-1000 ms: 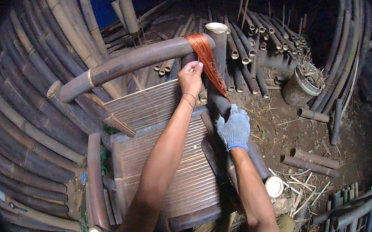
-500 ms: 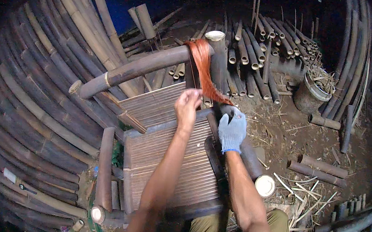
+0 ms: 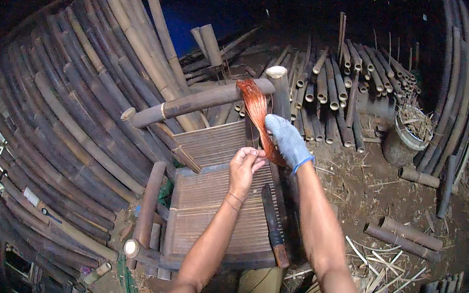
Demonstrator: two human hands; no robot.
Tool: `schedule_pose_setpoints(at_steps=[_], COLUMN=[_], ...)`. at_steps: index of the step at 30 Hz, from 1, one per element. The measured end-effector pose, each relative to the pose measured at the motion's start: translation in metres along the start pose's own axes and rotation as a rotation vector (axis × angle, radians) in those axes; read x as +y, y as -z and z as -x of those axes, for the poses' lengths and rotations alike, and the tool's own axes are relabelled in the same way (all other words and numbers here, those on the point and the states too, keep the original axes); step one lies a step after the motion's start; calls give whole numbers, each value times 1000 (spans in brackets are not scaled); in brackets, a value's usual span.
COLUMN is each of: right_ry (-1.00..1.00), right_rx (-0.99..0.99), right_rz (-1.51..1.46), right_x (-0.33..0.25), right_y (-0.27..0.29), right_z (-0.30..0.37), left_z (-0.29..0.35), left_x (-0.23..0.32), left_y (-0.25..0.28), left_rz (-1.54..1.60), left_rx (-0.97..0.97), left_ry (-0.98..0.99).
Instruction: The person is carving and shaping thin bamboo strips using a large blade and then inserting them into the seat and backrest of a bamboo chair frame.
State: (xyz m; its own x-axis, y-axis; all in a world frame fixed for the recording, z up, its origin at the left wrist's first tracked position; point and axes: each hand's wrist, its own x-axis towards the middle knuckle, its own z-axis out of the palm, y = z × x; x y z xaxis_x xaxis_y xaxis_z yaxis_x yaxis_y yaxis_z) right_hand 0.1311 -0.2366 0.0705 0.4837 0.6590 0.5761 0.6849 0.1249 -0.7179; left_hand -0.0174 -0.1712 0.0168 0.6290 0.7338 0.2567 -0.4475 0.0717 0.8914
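A hank of shiny orange-brown strands [image 3: 255, 104] hangs over the top rail [image 3: 202, 102] of a dark bamboo chair. My right hand [image 3: 289, 140], in a grey-blue glove with a blue cuff, is closed against the hank's lower part from the right side. Just left of it, my bare left hand [image 3: 245, 167] pinches what looks like one thin strand beside the hank. Below both hands is the slatted chair seat [image 3: 211, 207]. A large knife [image 3: 273, 222] with a dark blade and wooden handle lies along the seat's right side.
Long dark bamboo poles [image 3: 72, 112] lean along the left. Cut bamboo tubes [image 3: 332, 82] are stacked at the back. A bucket of shavings [image 3: 407, 136] stands at the right. Two short tubes [image 3: 405, 237] and pale split strips [image 3: 378, 270] lie on the dirt floor.
My right hand has gone from the chair's right arm up to the hank, now gripping it. My left hand has moved lower along the strands. The whole view has shifted slightly.
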Motion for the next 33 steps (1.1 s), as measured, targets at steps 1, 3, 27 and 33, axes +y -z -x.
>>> schedule_pose_setpoints(at_steps=[1, 3, 27, 33], right_ry=[95, 300, -91, -327], right_rx=[-149, -193, 6, 125], right_rz=[145, 274, -174, -447], right_x=[10, 23, 14, -17], right_y=[9, 20, 44, 45], right_z=[-11, -24, 5, 16], left_z=[-1, -4, -97, -99], left_x=[0, 2, 25, 17], left_y=[-3, -8, -34, -37], left_rz=[37, 111, 199, 43], left_rx=[-3, -4, -168, -172], left_ry=[30, 89, 205, 114])
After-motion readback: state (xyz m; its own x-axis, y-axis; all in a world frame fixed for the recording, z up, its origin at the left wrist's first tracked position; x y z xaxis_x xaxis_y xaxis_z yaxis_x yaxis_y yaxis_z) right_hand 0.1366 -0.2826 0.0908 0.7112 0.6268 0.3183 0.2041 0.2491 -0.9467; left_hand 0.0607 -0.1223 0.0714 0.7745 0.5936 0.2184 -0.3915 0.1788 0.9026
